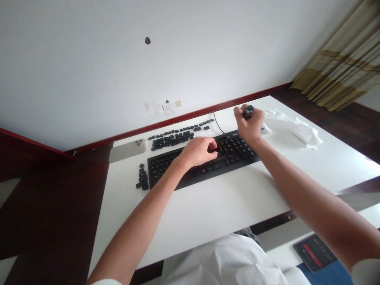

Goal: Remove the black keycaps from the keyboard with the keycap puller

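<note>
A black keyboard [187, 183] lies across the white table, many of its keys in place. Over its middle is my left hand [198, 152], its thumb and fingers curled together; whatever lies between the fingertips is too dark to make out. My right hand [251, 126] is closed in a fist above the keyboard's right end. Out of the top of the fist pokes the end of a dark handle [248, 111]; its lower part is hidden by my hand. Loose black keycaps [172, 139] lie in rows behind the keyboard, and more keycaps [142, 177] form a small group at its left end.
A phone [128, 150] lies at the table's [190, 221] back left. Crumpled clear plastic [299, 128] rests on the right side. The keyboard's cable [218, 123] runs toward the wall. A dark box with a red stripe [314, 253] is below the table at right.
</note>
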